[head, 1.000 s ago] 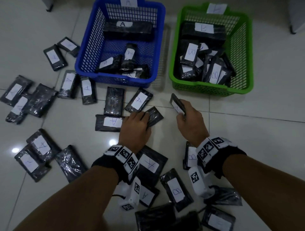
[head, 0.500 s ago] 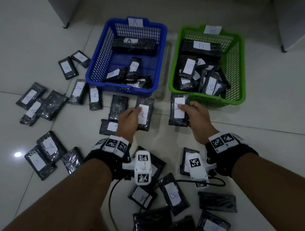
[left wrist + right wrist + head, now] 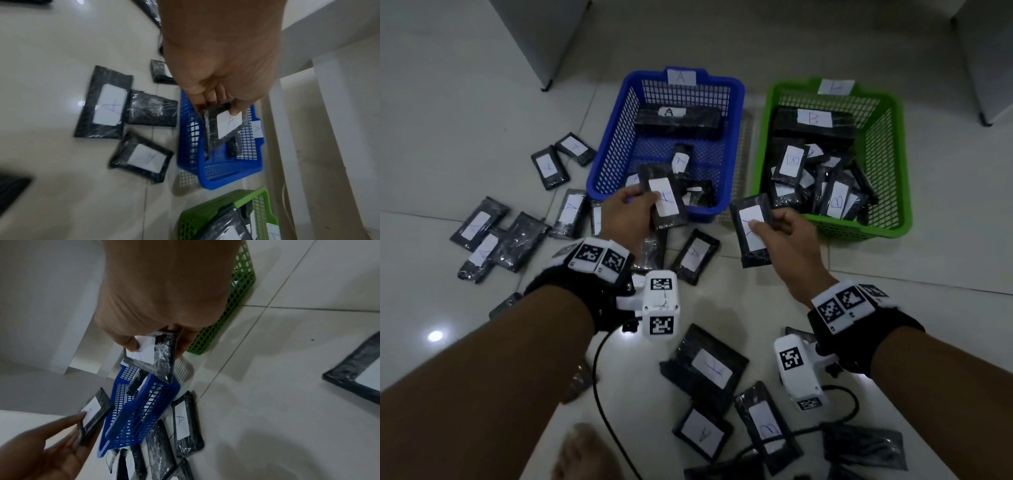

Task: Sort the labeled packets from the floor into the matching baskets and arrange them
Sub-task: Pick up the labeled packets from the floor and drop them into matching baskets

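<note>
Head view: left hand [image 3: 628, 214] grips an A packet [image 3: 664, 200], now raised over the blue basket [image 3: 736, 144] near rim. Right hand [image 3: 787, 236] pinches another packet [image 3: 751, 233], moved just right of that basket, closer than before.

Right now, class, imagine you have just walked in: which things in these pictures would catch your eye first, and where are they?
Two bright baskets stand side by side at the far end of the floor: a blue basket tagged A, and a green basket to its right. In front of them, the left hand and the right hand each hold a black labelled packet, with many more scattered over the white tiles.
</note>
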`<state>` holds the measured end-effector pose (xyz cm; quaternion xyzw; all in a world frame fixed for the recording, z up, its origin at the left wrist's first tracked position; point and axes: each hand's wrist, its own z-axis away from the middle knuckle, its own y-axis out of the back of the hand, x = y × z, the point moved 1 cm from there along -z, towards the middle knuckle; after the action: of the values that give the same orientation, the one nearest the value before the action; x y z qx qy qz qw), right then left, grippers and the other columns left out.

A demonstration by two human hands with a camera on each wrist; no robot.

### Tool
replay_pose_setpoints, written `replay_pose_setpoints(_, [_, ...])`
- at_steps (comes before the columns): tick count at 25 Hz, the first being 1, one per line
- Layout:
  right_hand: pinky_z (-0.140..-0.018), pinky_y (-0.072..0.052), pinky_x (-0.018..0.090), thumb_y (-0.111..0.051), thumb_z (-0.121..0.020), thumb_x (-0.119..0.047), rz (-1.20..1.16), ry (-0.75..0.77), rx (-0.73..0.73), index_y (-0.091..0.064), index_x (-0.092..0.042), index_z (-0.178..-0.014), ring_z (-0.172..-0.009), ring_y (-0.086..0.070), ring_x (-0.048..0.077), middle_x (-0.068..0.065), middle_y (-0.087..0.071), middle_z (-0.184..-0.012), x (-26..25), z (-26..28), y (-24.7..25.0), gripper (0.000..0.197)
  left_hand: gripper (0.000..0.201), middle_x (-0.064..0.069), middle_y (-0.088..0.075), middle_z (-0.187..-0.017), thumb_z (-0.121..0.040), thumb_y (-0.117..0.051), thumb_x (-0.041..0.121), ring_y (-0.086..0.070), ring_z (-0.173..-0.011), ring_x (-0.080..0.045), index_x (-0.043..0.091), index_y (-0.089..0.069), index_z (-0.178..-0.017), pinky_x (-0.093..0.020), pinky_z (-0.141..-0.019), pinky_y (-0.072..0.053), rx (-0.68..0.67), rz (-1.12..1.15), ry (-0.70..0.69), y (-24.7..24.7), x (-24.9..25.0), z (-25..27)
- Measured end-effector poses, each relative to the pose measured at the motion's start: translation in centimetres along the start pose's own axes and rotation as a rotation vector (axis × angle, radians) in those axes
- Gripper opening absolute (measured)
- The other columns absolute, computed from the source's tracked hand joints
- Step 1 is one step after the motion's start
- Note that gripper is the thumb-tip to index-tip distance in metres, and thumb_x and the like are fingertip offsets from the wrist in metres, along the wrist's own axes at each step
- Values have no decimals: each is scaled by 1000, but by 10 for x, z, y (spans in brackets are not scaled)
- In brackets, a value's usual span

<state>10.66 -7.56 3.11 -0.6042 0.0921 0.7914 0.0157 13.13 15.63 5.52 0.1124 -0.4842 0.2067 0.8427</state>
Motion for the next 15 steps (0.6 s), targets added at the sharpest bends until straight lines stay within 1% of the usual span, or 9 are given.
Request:
replay_pose_setpoints(2, [-70,-56,24,-73,-85,-15,28,40,13,-68,-17,-94,-78,-67,10,1,-73,-89,-6,-8,-12,11,24,-14,-74,-97,-69,-77,21,-72,-89,-30,14,-66,-89,-50,-82,-58,68,-66,-61,2,19,-33])
replay_pose_setpoints(4, [-72,-55,20,-72,-86,-15,62,77,22,-66,-18,-107,-80,-66,2,-4,-71,-92,-11,-16,-23,22,32,-14,-74,-95,-58,-81,28,-72,-90,-32,16,-65,-83,-53,-81,-58,67,-115,-98,-1,26,-73])
replay_pose_setpoints(5, [-70,-55,18,-72,-86,-16,80,96,35,-63,-20,-112,-81,-66,0,-5,-69,-93,-13,-20,-30,28,28,-16,-73,-94,-60,-81,27,-71,-90,-32,17,-64,-80,-54,-81,-58,47,-138,-112,-5,29,-86])
replay_pose_setpoints(7, [-70,-57,22,-72,-86,-16,96,120,81,-57,-28,-114,-84,-68,6,-1,-69,-96,-15,-30,-43,33,22,-17,-72,-90,-65,-80,23,-70,-86,-32,20,-60,-74,-53,-81,-58,4,-191,-122,-14,35,-109])
replay_pose_setpoints(8, [-71,-59,26,-71,-87,-14,90,132,98,-56,-30,-112,-87,-69,12,2,-69,-99,-16,-34,-50,34,18,-15,-71,-86,-70,-79,20,-70,-83,-31,18,-63,-77,-50,-83,-58,-15,-209,-139,-17,37,-117])
replay_pose_setpoints(10, [-77,-58,25,-69,-87,-8,99,160,137,-56,-27,-111,-95,-68,14,1,-68,-104,-17,-42,-63,33,17,-9,-68,-88,-81,-72,9,-65,-80,-24,6,-68,-98,-40,-87,-56,-58,-257,-156,-20,35,-139])
replay_pose_setpoints(12, [-80,-53,15,-66,-88,-4,147,181,162,-59,-17,-117,-96,-64,-1,-6,-65,-104,-20,-52,-79,34,33,-14,-68,-101,-80,-68,8,-65,-89,-25,-1,-65,-112,-38,-88,-55,-61,-341,-209,-17,33,-161])
replay_pose_setpoints(14, [-71,-47,3,-62,-89,-2,194,169,169,-59,-13,-123,-83,-58,-18,-17,-60,-97,-24,-63,-96,36,36,-18,-68,-109,-80,-66,9,-65,-101,-32,-1,-63,-115,-40,-90,-53,-15,-426,-272,-14,29,-175])
replay_pose_setpoints(15, [-65,-45,1,-61,-90,-1,211,157,172,-59,-13,-124,-76,-56,-22,-21,-58,-94,-27,-70,-103,36,37,-18,-67,-114,-83,-64,8,-63,-107,-32,1,-61,-119,-36,-92,-51,10,-498,-304,-14,30,-174])
